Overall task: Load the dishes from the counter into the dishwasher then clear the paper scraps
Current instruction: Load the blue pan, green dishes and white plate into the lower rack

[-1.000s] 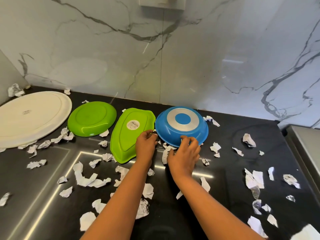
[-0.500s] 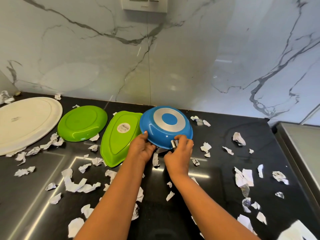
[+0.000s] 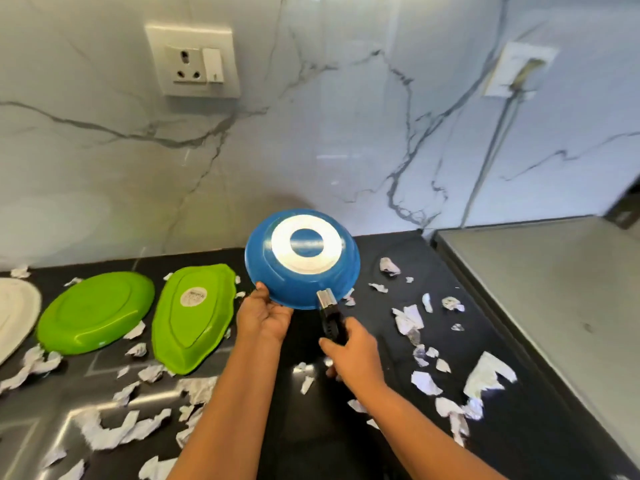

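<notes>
Two hands: apart, both holding one pan.
Right hand [image 3: 353,355]: fingers wrapped round the black handle [image 3: 332,318], above the middle of the counter [image 3: 304,427].
Left hand [image 3: 265,315]: grips the pan's near-left rim, thumb on the outer wall.
Paper scraps [image 3: 488,372]: torn white pieces strewn from the counter's front edge to its back edge.
Blue pan [image 3: 301,261]: base up, tilted toward the viewer, raised near the back edge.
Green oblong dish [image 3: 194,313]: face down, sticker on its base, just left of the left hand.
Round green plate [image 3: 95,311]: face down, beside the oblong dish, toward the left edge.
White plate [image 3: 15,315]: at the left edge, partly out of view.
Steel surface [image 3: 554,289]: adjoins the counter's right edge.
Marble wall [image 3: 311,150]: behind the back edge, carrying a socket [image 3: 194,62].
</notes>
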`<control>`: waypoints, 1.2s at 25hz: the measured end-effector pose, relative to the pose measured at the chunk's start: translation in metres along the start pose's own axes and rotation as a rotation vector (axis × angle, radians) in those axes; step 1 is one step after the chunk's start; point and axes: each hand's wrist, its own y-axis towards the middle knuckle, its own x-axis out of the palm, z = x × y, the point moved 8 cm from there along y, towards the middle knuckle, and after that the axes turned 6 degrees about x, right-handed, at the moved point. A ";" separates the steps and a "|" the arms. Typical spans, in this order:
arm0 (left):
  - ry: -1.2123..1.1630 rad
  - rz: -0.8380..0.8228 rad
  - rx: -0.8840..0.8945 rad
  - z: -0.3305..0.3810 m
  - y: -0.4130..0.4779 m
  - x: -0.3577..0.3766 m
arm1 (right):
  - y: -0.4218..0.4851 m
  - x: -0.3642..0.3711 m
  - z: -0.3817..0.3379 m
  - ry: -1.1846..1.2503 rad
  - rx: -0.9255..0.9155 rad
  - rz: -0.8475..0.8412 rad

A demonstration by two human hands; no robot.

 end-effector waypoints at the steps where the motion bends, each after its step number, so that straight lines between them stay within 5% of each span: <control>1: 0.014 -0.024 -0.038 -0.008 -0.004 0.007 | -0.010 -0.008 0.006 0.011 0.014 0.007; 13: 0.292 -0.330 -0.604 -0.174 -0.139 0.038 | -0.133 -0.150 0.097 0.020 0.218 0.478; 21: 0.572 -0.503 -0.589 -0.259 -0.236 0.059 | -0.195 -0.250 0.188 0.104 0.305 0.562; 30: 1.080 -0.601 -0.708 -0.483 -0.364 0.011 | -0.330 -0.430 0.390 0.124 0.565 0.707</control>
